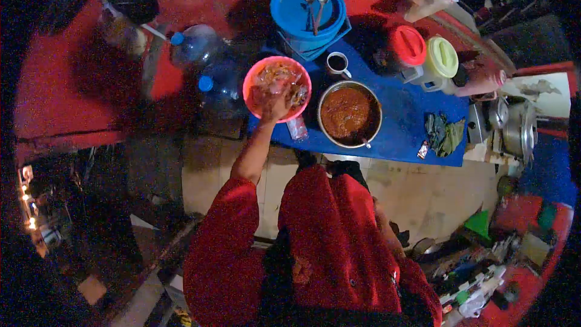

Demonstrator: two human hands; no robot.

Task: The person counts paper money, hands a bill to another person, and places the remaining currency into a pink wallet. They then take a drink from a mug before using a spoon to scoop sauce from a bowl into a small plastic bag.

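My left hand reaches down into a pink bowl at the left part of the table. The bowl holds a wet, glossy mix of pale and brownish pieces that I cannot name. My fingers are among these pieces, blurred and partly covered, so their grip does not show. Beside the bowl stands a metal pot filled with thick reddish-brown sauce; a handle end sticks out at its near rim. My right forearm hangs by my red shirt, and the right hand is hidden.
On the blue table stand a white cup of dark liquid, a blue-lidded bucket with two spoons, and red-lidded and yellow-lidded jugs. Large water bottles stand left. Crumpled dark bags lie near the right edge.
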